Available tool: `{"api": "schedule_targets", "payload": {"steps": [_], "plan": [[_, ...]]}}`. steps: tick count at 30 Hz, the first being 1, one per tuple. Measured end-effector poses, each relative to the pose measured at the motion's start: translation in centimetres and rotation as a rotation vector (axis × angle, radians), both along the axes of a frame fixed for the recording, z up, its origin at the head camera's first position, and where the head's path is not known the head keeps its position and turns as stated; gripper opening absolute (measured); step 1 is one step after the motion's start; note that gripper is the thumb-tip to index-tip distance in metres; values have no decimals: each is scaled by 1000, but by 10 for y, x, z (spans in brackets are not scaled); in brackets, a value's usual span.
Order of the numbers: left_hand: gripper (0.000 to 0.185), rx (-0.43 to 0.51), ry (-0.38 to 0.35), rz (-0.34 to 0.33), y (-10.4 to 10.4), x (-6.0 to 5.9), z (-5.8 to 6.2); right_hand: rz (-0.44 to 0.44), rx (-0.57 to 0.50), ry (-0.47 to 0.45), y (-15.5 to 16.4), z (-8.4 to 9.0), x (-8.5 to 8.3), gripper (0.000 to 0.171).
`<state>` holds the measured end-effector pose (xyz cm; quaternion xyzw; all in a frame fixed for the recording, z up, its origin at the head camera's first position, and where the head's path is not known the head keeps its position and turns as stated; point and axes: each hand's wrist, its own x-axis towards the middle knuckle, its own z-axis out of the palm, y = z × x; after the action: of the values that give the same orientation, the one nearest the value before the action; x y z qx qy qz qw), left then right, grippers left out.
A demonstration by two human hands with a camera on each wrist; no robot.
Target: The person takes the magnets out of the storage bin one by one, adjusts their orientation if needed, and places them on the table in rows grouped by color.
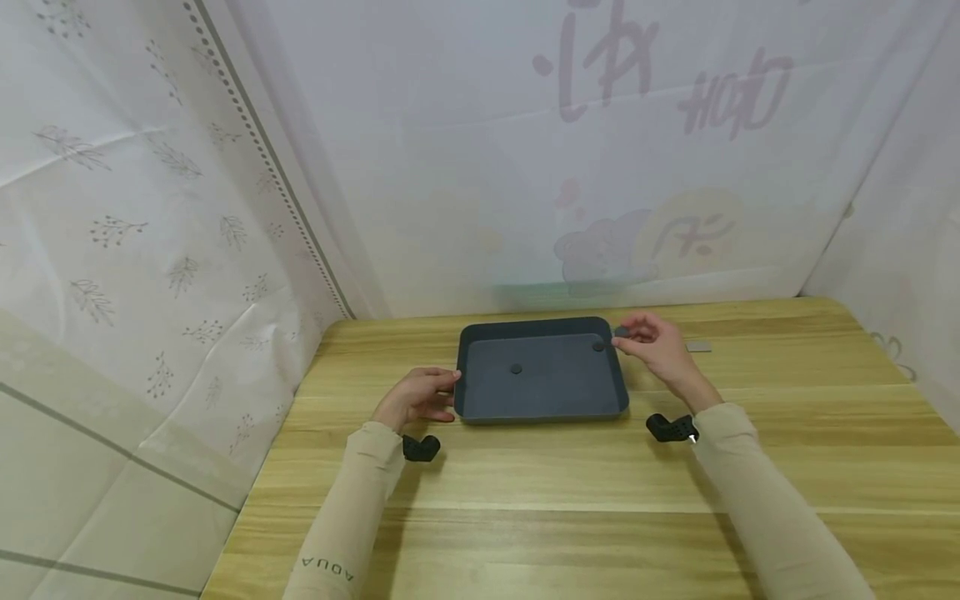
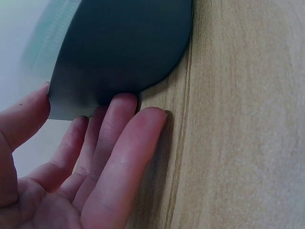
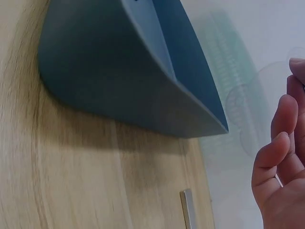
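Note:
A dark grey rectangular tray [image 1: 547,408] lies on the wooden table. My left hand [image 1: 422,395] holds its left side, thumb at the rim and fingers against the outer wall [image 2: 119,47]. Off the tray's far right corner, my right hand [image 1: 660,346] pinches a small dark round disc [image 1: 622,332] between thumb and fingers. Inside the tray are two similar dark discs, one near the middle [image 1: 516,368] and another by the right wall [image 1: 598,346]. In the right wrist view the right hand [image 3: 286,162] sits at the frame's edge, with the disc mostly hidden.
A flat grey strip [image 1: 699,346] lies on the table to the right of my right hand; the right wrist view shows it as a thin bar [image 3: 188,209]. Behind the table [image 1: 525,533] hangs a pale printed curtain [image 1: 465,167]. Black mounts are on both wrists.

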<state>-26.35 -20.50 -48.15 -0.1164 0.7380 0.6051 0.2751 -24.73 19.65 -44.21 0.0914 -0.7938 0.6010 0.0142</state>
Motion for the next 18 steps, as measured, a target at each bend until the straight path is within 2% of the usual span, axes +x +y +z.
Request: {"api": "schedule_targets", "payload": {"steps": [4,11,18], "plan": [[42,1,0,2,0,0,-1,-11,16,-7,6,-5,-1,31],[41,-5,3,7,0,0,-1,-31,26,5,24,-34,-16,35],[41,-5,5,-1,0,1,1,-39,52,-5,34,-40,-16,39]]}}
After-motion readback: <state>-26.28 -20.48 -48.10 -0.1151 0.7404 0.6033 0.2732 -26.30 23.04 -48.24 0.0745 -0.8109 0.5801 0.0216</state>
